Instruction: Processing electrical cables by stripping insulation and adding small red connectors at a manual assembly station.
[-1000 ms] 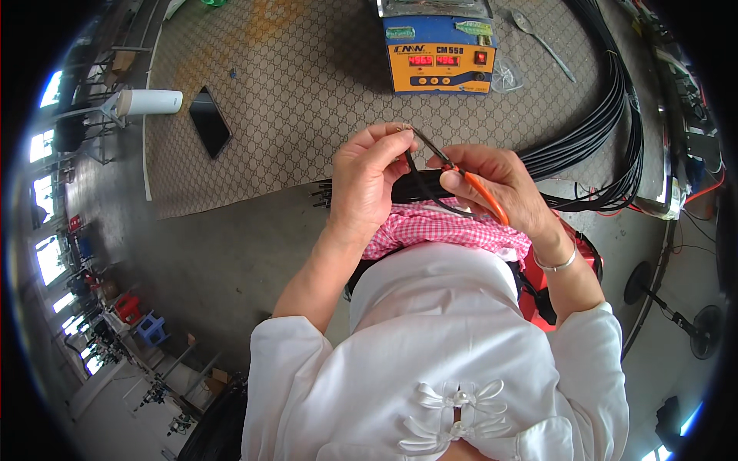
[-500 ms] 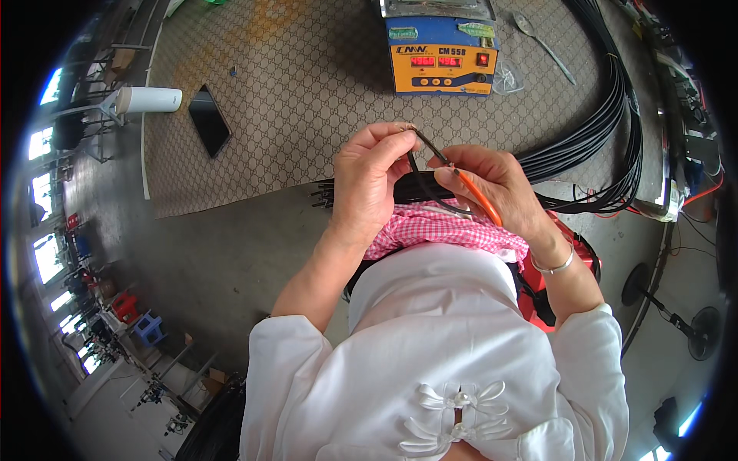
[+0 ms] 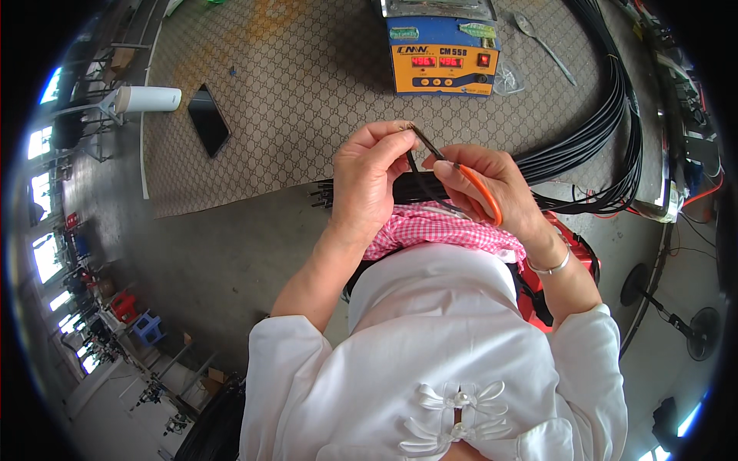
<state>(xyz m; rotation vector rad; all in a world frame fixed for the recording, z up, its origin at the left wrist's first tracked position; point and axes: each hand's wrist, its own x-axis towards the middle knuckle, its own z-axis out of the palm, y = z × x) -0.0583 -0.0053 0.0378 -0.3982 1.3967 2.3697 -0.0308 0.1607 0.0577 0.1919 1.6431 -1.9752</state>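
My left hand (image 3: 367, 175) pinches the end of a thin black cable (image 3: 416, 178) between thumb and fingertips, above the table's front edge. From there the cable hangs down in a curve toward my lap. Closed around orange-handled scissors (image 3: 480, 187), my right hand (image 3: 492, 188) sits just to the right. The dark blades point up and left, their tips meeting the cable end at my left fingertips. Whether the blades are touching the cable or some finer strand, I cannot tell.
A large bundle of black cables (image 3: 590, 146) curves along the table's right side, its cut ends beneath my hands. On the patterned table (image 3: 300, 107) are a blue-and-orange powered unit (image 3: 444, 67), a spoon (image 3: 543, 46), a phone (image 3: 208, 121) and a white cup (image 3: 151, 99).
The scissors have turned in my right hand, so a curved orange handle loop shows more. Their dark tips reach nearer my left fingertips. My left hand has barely moved.
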